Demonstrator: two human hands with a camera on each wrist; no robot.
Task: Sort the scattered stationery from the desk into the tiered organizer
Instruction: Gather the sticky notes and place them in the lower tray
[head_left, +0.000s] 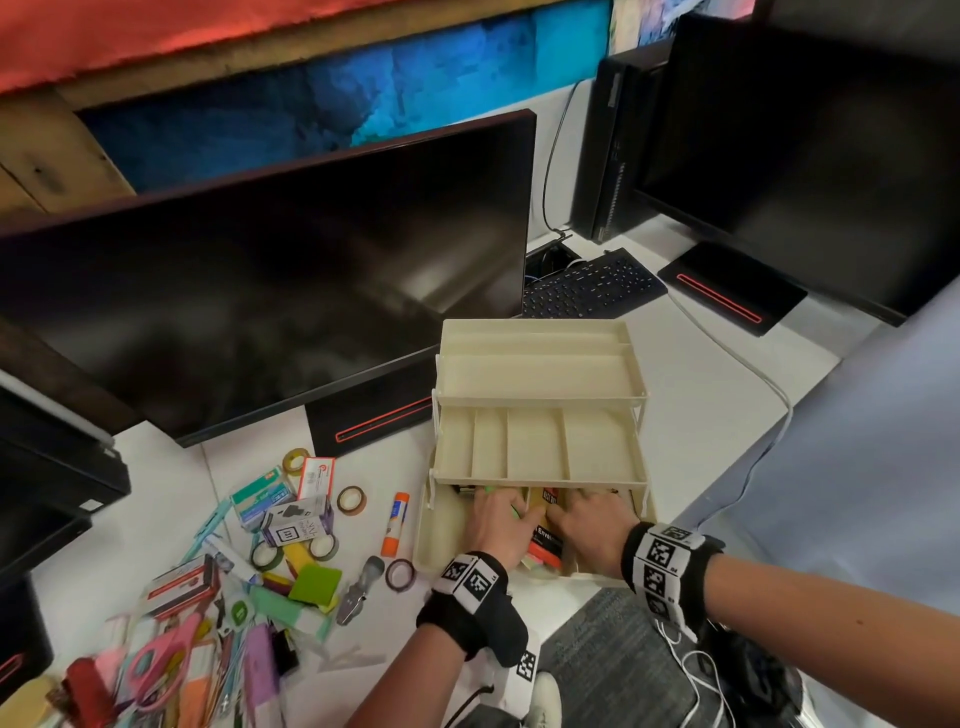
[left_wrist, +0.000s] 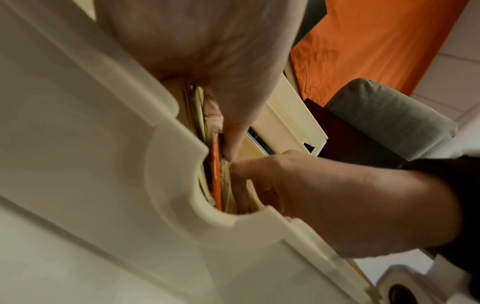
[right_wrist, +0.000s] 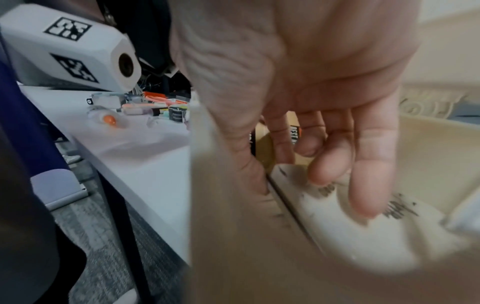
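Observation:
The cream tiered organizer (head_left: 540, 328) stands at mid desk with its top two tiers bare. Both hands reach into its bottom tier. My left hand (head_left: 496, 525) holds a black and orange envelope pack (head_left: 546, 540), with its thumb (left_wrist: 230, 144) against the pack's orange edge (left_wrist: 215, 181). My right hand (head_left: 592, 522) lies beside it, its nearly straight fingers (right_wrist: 374, 181) pressing on a white printed envelope (right_wrist: 350, 232). The tier's notched front wall (left_wrist: 116, 164) hides the lower contents. Scattered stationery (head_left: 291, 530) lies on the desk to the left.
A glue stick (head_left: 395, 522), tape rolls (head_left: 351, 500), a green sticky pad (head_left: 314, 584) and small boxes (head_left: 260, 500) lie left of the organizer. A large monitor (head_left: 260, 286) stands behind, with a keyboard (head_left: 592, 286) and second monitor (head_left: 805, 156) to the right. A white cable (head_left: 769, 387) crosses the desk.

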